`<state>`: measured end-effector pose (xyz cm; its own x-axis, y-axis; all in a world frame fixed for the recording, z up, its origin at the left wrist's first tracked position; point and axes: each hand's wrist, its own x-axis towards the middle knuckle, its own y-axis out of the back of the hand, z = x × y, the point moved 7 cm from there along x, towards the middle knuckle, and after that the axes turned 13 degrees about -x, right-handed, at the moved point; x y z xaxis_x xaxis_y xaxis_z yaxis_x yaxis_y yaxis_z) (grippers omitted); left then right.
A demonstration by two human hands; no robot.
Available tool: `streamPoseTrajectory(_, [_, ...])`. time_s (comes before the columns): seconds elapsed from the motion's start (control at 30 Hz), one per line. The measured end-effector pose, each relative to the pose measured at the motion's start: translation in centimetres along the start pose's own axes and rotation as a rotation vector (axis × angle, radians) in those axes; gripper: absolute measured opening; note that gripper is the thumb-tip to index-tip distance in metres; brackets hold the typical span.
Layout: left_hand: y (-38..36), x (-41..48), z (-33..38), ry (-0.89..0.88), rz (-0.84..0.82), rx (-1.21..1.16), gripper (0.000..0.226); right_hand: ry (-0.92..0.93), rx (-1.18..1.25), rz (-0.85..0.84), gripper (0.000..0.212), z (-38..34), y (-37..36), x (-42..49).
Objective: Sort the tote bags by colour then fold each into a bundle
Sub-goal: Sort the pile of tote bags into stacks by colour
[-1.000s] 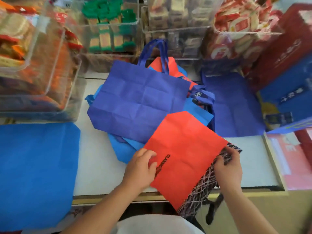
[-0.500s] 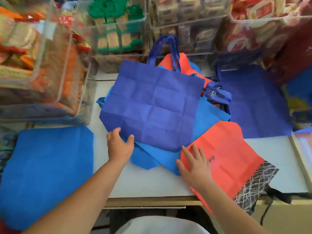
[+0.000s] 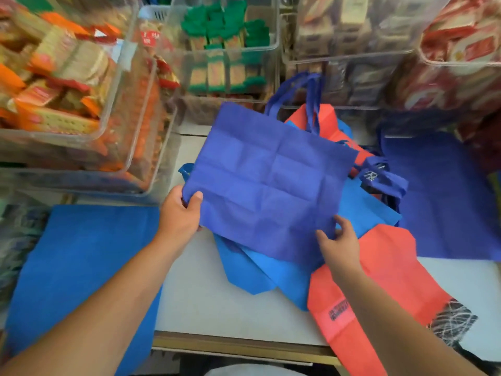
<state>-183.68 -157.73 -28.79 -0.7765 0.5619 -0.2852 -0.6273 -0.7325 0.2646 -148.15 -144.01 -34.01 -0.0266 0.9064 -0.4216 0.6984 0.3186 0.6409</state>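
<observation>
The indigo tote bag (image 3: 271,180) lies midway across the white table (image 3: 217,308), on top of a light-blue tote bag (image 3: 271,270), and we pinch its near corners, left hand (image 3: 180,213) on one, right hand (image 3: 340,240) on the other. If we pull it away quickly, the light-blue one could drag along and land in the wrong colour stack.
</observation>
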Motion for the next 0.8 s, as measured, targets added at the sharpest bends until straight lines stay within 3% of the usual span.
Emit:
streamPoseTrajectory(0.2, [0.7, -4.9, 1.8, -0.084, 0.165, -0.013, 0.025, 0.397, 0.009, 0.305, 0.037, -9.5, 7.3, -0.7])
streamPoseTrajectory(0.37, [-10.3, -11.6, 2.6, 0.017, -0.19, -0.038, 0.031, 0.344, -0.005, 0.516, 0.04, -4.5, 18.7, 0.6])
streamPoseTrajectory(0.47, [-18.4, -14.4, 3.9, -0.11, -0.35, 0.002, 0.038, 0.237, -0.062, 0.61, 0.042, 1.0, 26.0, 2.7])
streamPoseTrajectory(0.53, [-23.8, -15.1, 4.2, -0.082, -0.393, -0.019, 0.037, 0.178, -0.131, 0.656, 0.052, 4.1, 29.9, 4.5])
streamPoseTrajectory(0.63, [-31.7, -17.3, 3.7, 0.214, -0.487, -0.134, 0.023, 0.13, -0.455, 0.605, 0.066, 7.4, 31.8, 7.3])
streamPoseTrajectory(0.7, [-34.9, -19.6, 2.6, 0.374, -0.548, -0.171, 0.009, 0.156, -0.477, 0.372, 0.059, 9.3, 28.5, 8.0])
streamPoseTrajectory(0.8, [-33.4, -21.0, -0.1, 0.303, -0.482, -0.108, 0.011, 0.251, -0.366, 0.073, 0.056, 10.5, 20.7, 5.8])
